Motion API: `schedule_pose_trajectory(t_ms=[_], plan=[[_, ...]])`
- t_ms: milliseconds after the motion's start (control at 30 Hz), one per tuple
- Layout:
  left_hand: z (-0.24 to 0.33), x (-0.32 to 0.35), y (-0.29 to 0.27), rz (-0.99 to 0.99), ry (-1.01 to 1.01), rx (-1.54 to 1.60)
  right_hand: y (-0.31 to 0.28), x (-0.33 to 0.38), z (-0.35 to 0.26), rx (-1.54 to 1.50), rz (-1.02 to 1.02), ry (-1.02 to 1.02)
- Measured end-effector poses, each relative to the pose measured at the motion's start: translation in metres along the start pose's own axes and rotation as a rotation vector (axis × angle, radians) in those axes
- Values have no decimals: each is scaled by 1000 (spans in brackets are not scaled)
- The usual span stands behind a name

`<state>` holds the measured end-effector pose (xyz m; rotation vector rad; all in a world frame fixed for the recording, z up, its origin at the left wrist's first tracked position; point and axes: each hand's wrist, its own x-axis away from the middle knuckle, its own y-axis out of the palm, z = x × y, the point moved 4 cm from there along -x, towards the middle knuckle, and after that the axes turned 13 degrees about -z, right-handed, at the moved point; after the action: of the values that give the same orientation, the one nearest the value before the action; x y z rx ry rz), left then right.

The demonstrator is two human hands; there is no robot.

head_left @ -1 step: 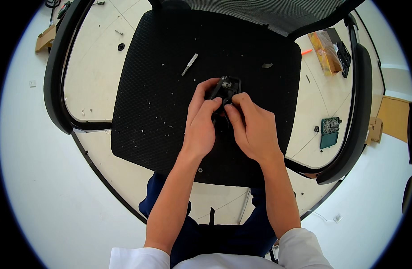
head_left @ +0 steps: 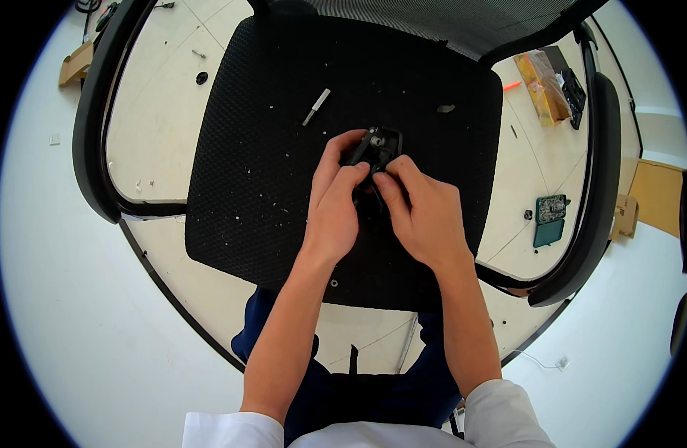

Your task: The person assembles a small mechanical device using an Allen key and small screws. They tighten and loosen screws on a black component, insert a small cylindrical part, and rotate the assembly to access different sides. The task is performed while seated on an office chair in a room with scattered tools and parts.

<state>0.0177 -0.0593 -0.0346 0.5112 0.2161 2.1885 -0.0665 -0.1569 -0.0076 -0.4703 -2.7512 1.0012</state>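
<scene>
Over the black chair seat (head_left: 231, 175), both hands hold a small black open-framed part (head_left: 394, 139) with a round metal piece (head_left: 377, 142) inside its far end. My left hand (head_left: 334, 213) is closed round the part's left side, its thumb pressing near the middle. Against the right side, my right hand (head_left: 429, 213) is closed too, thumb and forefinger pinching it. The fingers hide the part's near portion, so its exact kind cannot be told. Farther left on the seat lies a slim white-and-grey rod (head_left: 316, 107). A small metal nut (head_left: 334, 284) rests near the front edge.
Black armrests (head_left: 97, 134) curve along both sides of the seat. On the right floor are an open green case (head_left: 549, 233), a yellow package (head_left: 539, 86) and an orange stick (head_left: 512, 86). Pale crumbs and a grey scrap (head_left: 446, 109) dot the seat.
My right thumb has shifted very slightly leftward on the black part. Everything else stays where it was.
</scene>
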Motion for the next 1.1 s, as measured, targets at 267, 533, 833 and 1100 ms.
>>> schedule_pose_trajectory(t_ms=[267,533,833,1100], plan=[[19,0,-46,230,182,556,-16,-2,35,41,7,404],[16,0,-47,197,64,623,-9,-7,39,-458,-127,571],[6,-2,-18,120,-97,246,-25,0,15,-891,157,27],[3,-2,-11,75,-140,220,-21,4,9,-717,105,-21]])
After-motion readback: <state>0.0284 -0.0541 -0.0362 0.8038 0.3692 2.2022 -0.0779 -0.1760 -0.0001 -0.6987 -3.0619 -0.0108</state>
